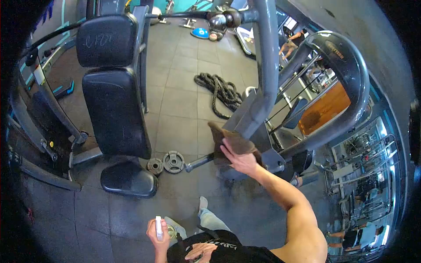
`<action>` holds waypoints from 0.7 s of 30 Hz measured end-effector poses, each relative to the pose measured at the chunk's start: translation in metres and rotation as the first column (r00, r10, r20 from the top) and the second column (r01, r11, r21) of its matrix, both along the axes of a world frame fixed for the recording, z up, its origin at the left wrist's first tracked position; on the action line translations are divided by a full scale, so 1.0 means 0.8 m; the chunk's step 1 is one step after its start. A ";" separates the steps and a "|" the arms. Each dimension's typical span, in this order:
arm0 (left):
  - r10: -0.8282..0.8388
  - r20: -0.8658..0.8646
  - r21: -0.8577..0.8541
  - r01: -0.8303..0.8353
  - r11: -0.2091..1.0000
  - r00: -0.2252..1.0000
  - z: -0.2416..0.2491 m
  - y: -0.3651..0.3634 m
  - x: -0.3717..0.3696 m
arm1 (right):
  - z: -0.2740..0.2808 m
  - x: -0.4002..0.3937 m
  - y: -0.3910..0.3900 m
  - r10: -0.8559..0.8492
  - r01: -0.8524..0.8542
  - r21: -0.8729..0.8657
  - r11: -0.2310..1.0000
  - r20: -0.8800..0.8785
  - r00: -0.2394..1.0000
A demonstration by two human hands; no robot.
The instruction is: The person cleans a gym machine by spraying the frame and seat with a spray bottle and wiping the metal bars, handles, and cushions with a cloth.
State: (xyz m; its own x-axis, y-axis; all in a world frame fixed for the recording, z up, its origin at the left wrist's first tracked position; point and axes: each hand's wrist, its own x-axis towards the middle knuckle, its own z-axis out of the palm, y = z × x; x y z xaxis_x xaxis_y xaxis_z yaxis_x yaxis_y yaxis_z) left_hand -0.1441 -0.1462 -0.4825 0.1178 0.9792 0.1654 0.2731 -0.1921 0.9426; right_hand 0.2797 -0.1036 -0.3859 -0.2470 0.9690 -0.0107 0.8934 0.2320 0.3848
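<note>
Head view, gym floor, looking down. Right hand (241, 160): arm stretched forward, fingers spread flat and pressing a brown cloth (230, 140) against the grey machine frame (263, 79), at the point where the sloping tube meets its lower bracket; the cloth lies partly under the palm and bunches out to the far side of the fingers. Left hand (158, 236): held low and close to the body, fingers closed around a small white spray bottle (158, 228), upright in the grip. Two black weight plates (168, 163): flat on the floor, touching each other, left of the right hand and beyond the left hand. Black padded seat (127, 179) with tall backrest (115, 105): further left of both hands, just beside the plates. Coiled battle rope (219, 90): on the floor tiles beyond the cloth, well apart from either hand. Curved grey bar (351, 83): right of the right hand, arching above the forearm. Mirror reflections of other equipment: far right, details too small to tell.
</note>
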 end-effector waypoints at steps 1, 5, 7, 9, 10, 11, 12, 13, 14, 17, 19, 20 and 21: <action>0.001 0.005 0.010 -0.001 1.000 1.000 -0.001 0.003 0.001 | 0.014 0.015 -0.001 -0.017 0.015 0.064 0.998 0.035 0.999; -0.005 0.003 0.045 0.005 0.999 1.000 -0.003 0.013 0.012 | 0.083 0.037 0.020 -0.020 0.031 0.565 0.824 -0.026 0.999; 0.021 0.000 0.063 -0.021 0.998 1.000 -0.002 0.016 0.020 | 0.142 0.011 0.063 0.185 0.042 0.815 0.577 -0.180 0.966; 0.044 -0.015 0.040 -0.043 0.998 0.999 0.008 0.015 0.028 | 0.192 -0.005 0.108 0.433 0.157 0.915 0.373 -0.321 0.842; 0.061 -0.031 0.030 -0.060 0.998 0.998 0.014 0.013 0.031 | 0.213 -0.008 0.113 0.447 0.401 0.754 0.520 -0.640 0.625; 0.083 -0.037 0.045 -0.081 0.996 0.996 0.020 0.011 0.035 | 0.236 0.005 0.119 0.418 0.468 0.587 0.661 -0.806 0.419; 0.102 -0.048 0.059 -0.099 0.993 0.994 0.025 0.009 0.040 | 0.260 0.017 0.125 0.342 0.513 0.394 0.762 -0.919 0.196; 0.116 -0.062 0.068 -0.112 0.991 0.991 0.029 0.005 0.043 | 0.279 0.041 0.140 0.273 0.465 0.280 0.840 -0.958 0.085; 0.132 -0.083 0.067 -0.127 0.990 0.988 0.036 0.001 0.047 | 0.287 0.059 0.156 0.335 0.438 0.365 0.821 -0.931 0.147; 0.182 -0.118 0.025 -0.180 0.983 0.976 0.051 -0.011 0.062 | 0.327 0.015 0.152 0.200 0.342 0.086 0.936 -0.929 -0.312; 0.253 -0.067 0.027 -0.251 0.968 0.965 0.051 -0.020 0.076 | 0.298 0.023 0.149 0.166 0.241 0.060 0.969 -0.877 -0.450; 0.274 -0.056 0.023 -0.273 0.962 0.960 0.033 -0.023 0.075 | 0.275 0.031 0.149 0.147 0.201 0.051 0.978 -0.854 -0.500; 0.297 -0.045 0.017 -0.297 0.955 0.954 0.025 -0.029 0.077 | 0.250 0.040 0.148 0.130 0.168 0.044 0.985 -0.830 -0.542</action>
State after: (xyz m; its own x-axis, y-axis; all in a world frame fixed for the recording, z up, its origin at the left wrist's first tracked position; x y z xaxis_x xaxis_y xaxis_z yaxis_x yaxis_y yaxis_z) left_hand -0.0822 -0.1692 -0.4627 -0.1704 0.9693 0.1770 0.3628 -0.1053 0.9259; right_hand 0.3114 0.0147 -0.1861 0.2881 0.9234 0.2536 -0.1289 0.2998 -0.9453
